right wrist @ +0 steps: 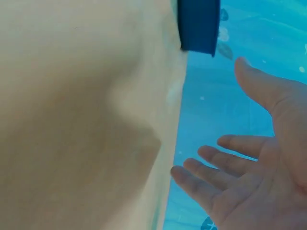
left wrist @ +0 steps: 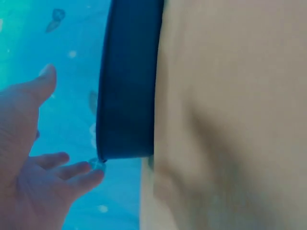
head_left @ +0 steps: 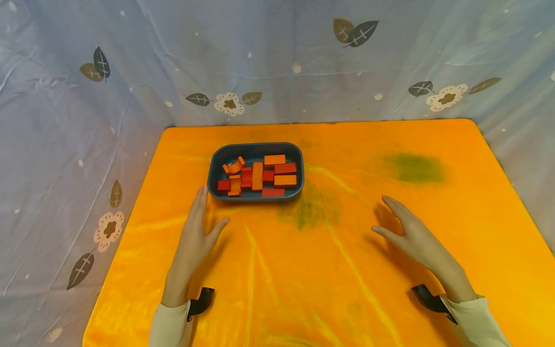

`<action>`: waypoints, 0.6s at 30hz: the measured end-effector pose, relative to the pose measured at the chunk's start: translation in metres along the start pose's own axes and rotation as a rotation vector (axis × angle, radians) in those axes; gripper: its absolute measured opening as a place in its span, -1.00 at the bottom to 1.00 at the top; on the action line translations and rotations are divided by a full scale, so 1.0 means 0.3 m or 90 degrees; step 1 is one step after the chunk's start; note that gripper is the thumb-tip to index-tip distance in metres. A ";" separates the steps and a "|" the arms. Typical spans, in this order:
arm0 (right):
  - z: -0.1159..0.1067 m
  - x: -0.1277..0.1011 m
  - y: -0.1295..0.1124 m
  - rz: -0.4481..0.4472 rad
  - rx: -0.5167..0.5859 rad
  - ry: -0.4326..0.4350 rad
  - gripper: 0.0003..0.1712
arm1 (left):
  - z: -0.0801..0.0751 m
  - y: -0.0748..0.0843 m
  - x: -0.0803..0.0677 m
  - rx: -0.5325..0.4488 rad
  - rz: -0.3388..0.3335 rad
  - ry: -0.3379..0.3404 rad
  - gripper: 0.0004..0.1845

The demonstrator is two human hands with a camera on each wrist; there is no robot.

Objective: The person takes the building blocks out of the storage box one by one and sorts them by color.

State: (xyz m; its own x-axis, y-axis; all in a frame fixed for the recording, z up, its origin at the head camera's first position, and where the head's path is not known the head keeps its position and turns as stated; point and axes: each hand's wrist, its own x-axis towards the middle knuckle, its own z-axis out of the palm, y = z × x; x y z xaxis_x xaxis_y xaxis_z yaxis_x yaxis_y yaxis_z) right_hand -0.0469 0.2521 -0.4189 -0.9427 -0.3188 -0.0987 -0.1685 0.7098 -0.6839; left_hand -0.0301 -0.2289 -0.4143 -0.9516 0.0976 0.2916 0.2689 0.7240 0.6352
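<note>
Orange worktop (head_left: pixel 433 250), floral blue-grey cloth (head_left: pixel 65 120) hung behind and at the sides. Dark blue tray (head_left: pixel 215 161) sits at the worktop's far centre-left, holding red and orange wooden blocks (head_left: pixel 257 176) in a loose cluster. Left hand (head_left: pixel 196 236) lies flat just in front of the tray's near left corner, fingers straight, grip empty. Right hand (head_left: pixel 409 231) is well to the tray's right, fingers spread and relaxed, holding nothing.

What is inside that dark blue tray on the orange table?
The tray holds a heap of small wooden blocks in orange and red, mostly oblong, plus one curved orange piece. Some blocks lie across others, so whatever sits beneath them is hidden.
</note>
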 end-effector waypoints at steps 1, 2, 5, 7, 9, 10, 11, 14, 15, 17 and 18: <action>0.000 0.002 -0.006 -0.011 0.003 0.010 -0.01 | 0.001 -0.004 0.011 -0.028 -0.005 -0.003 0.00; 0.001 0.004 -0.012 -0.022 0.006 0.019 -0.03 | 0.002 -0.010 0.021 -0.058 -0.012 -0.004 -0.03; 0.000 0.010 -0.028 -0.054 0.009 0.039 -0.06 | 0.004 -0.028 0.045 -0.159 -0.043 -0.012 -0.10; 0.001 0.015 -0.036 -0.067 0.013 0.046 -0.09 | 0.006 -0.041 0.060 -0.237 -0.067 -0.016 -0.15; 0.003 0.020 -0.042 -0.077 0.018 0.050 -0.11 | 0.009 -0.054 0.074 -0.293 -0.089 -0.019 -0.19; 0.004 0.022 -0.044 -0.079 0.020 0.051 -0.13 | 0.010 -0.059 0.081 -0.324 -0.102 -0.021 -0.21; 0.006 0.025 -0.045 -0.082 0.022 0.052 -0.14 | 0.011 -0.064 0.086 -0.347 -0.113 -0.023 -0.22; 0.010 0.034 -0.047 -0.085 0.023 0.056 -0.16 | 0.010 -0.075 0.098 -0.384 -0.147 -0.025 -0.26; 0.010 0.038 -0.049 -0.087 0.021 0.058 -0.16 | 0.009 -0.077 0.101 -0.390 -0.162 -0.023 -0.26; 0.012 0.050 -0.054 -0.095 0.020 0.067 -0.20 | 0.006 -0.083 0.105 -0.396 -0.184 -0.021 -0.28; 0.013 0.058 -0.057 -0.102 0.015 0.073 -0.22 | 0.004 -0.086 0.106 -0.396 -0.194 -0.019 -0.28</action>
State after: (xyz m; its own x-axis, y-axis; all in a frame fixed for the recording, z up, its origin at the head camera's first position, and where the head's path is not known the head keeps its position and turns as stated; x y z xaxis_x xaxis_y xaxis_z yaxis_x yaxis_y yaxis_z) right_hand -0.0595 0.2319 -0.4118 -0.9311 -0.3520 0.0957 -0.3140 0.6399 -0.7014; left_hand -0.0675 -0.2437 -0.4222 -0.9995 -0.0227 0.0201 0.0153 0.1969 0.9803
